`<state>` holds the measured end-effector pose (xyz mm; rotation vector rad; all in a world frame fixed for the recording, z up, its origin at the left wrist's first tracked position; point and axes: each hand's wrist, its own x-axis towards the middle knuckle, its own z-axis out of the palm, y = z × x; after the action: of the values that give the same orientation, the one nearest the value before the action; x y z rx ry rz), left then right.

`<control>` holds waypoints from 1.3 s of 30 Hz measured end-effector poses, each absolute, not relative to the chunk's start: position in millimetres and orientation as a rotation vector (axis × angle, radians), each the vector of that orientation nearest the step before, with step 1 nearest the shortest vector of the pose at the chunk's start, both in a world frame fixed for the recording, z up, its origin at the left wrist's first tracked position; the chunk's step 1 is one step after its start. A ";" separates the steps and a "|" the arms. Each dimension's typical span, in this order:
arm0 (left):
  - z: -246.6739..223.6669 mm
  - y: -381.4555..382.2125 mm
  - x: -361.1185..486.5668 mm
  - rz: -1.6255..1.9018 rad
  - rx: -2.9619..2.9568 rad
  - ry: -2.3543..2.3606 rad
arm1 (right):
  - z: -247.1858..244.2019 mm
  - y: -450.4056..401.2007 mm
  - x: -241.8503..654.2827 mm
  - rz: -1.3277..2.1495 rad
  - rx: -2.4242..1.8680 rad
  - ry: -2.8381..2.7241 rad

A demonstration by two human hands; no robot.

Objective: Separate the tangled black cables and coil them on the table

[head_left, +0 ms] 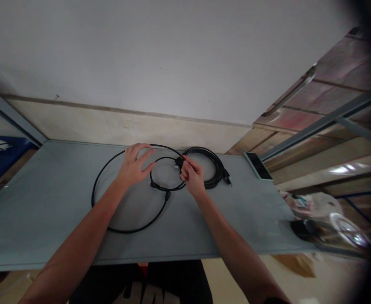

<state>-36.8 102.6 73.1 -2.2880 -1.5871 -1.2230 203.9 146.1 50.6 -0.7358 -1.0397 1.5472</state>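
Observation:
A black cable (130,232) lies in a wide loop on the grey table, with a smaller loop inside its right part. My right hand (193,174) is closed on this cable near the back of the loop, pinching it between thumb and fingers. Over the loop's back left, my left hand (135,164) has its fingers spread, close to the cable but not gripping it. Dark connectors (168,195) show at the front of the small loop. Just behind and right of my right hand rests a coiled black cable (219,166), its plug end pointing right.
The grey table (58,202) meets a tiled wall at the back. A phone (258,166) lies at its right end. Near the front right corner is a blurred, shiny clear object (343,230). A plastic bag (320,204) sits beyond the right edge, and a blue surface (12,147) stands at left.

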 end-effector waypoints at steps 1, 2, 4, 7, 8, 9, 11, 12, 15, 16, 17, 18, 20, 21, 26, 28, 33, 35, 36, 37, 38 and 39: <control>72.9 101.0 -29.7 -1.220 -2.332 -1.541 | 48.0 146.7 201.6 1.534 -0.722 -1.043; 72.0 100.1 -24.2 -1.202 -2.400 -1.512 | 45.6 147.4 199.6 1.527 -0.711 -1.052; 68.2 100.2 -17.3 -1.097 -2.615 -1.488 | 41.6 149.1 196.7 1.524 -0.695 -1.077; 61.6 102.8 -14.4 -0.800 -2.934 -1.532 | 37.6 151.4 195.0 1.523 -0.685 -1.110; 60.0 103.6 -14.7 -0.709 -2.981 -1.563 | 36.7 152.1 195.2 1.510 -0.693 -1.121; 59.0 104.2 -15.3 -0.636 -3.004 -1.593 | 36.0 152.7 195.6 1.490 -0.708 -1.133; 58.2 104.7 -16.8 -0.548 -3.012 -1.643 | 34.9 153.9 196.8 1.441 -0.739 -1.169; 58.1 104.7 -17.4 -0.526 -3.009 -1.662 | 34.4 154.4 197.4 1.419 -0.749 -1.197; 57.0 104.5 -17.4 -0.488 -2.961 -1.707 | 32.8 156.1 198.4 1.360 -0.766 -1.307; 56.1 104.4 -16.8 -0.482 -2.933 -1.714 | 32.2 156.7 198.3 1.345 -0.776 -1.337; 54.9 104.5 -16.2 -0.480 -2.902 -1.715 | 31.4 157.4 198.2 1.335 -0.784 -1.350; 53.6 104.6 -15.7 -0.481 -2.864 -1.718 | 30.6 158.1 197.9 1.333 -0.785 -1.346; 51.2 104.9 -15.0 -0.489 -2.778 -1.728 | 28.4 159.7 197.1 1.363 -0.754 -1.300; 50.5 105.1 -14.9 -0.493 -2.738 -1.732 | 27.1 160.5 196.8 1.390 -0.732 -1.278; 53.6 105.7 -15.0 -0.548 -2.663 -1.714 | 23.8 162.4 196.5 1.405 -0.755 -1.366; 56.6 105.8 -14.3 -0.601 -2.661 -1.690 | 25.7 161.4 196.9 1.281 -0.823 -1.469; 58.9 106.8 -14.0 -0.696 -2.629 -1.685 | 32.9 157.0 197.5 0.861 -0.963 -1.747; 56.4 107.7 -14.9 -0.711 -2.607 -1.714 | 33.4 156.6 197.8 0.776 -0.970 -1.804; 54.7 108.3 -15.3 -0.704 -2.590 -1.727 | 33.1 156.7 198.0 0.743 -0.981 -1.830; 53.2 108.7 -15.7 -0.689 -2.572 -1.737 | 32.7 157.0 198.2 0.711 -0.999 -1.857; 52.1 109.1 -15.9 -0.668 -2.557 -1.745 | 32.3 157.2 198.5 0.684 -1.017 -1.882; 51.7 109.4 -16.0 -0.649 -2.547 -1.753 | 31.9 157.5 198.9 0.663 -1.030 -1.906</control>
<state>-16.0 109.4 51.7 -2.5474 -1.7525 -0.6487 198.9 157.5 31.9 -1.0304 -1.9062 0.6625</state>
